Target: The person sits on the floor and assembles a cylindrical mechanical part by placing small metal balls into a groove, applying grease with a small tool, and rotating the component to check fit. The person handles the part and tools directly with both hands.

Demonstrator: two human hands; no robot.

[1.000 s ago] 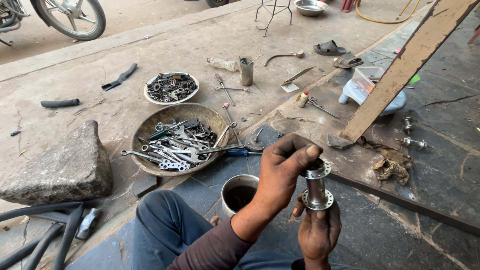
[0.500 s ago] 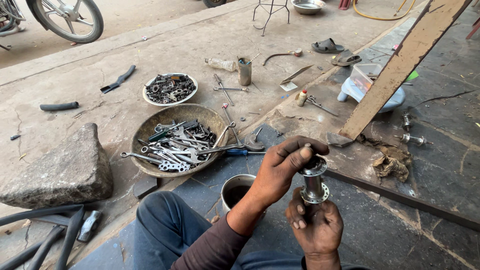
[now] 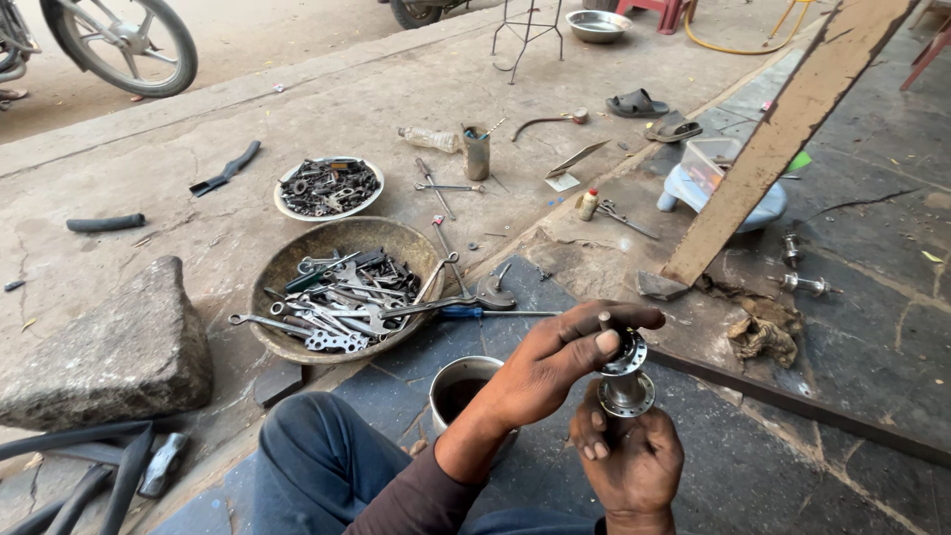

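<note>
We grip a shiny flanged metal wheel hub [image 3: 624, 374] upright over our lap, right hand [image 3: 634, 461] now clasping its lower flange from beneath, left hand [image 3: 555, 359] curled over the top flange it held from the side a second ago. Near it stand a dented steel cup [image 3: 464, 384] and a wide rusty metal bowl of spanners [image 3: 342, 287]

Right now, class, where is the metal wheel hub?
In the head view, lower right of centre: the wheel hub stands upright between both hands, beside the metal cup.
</note>
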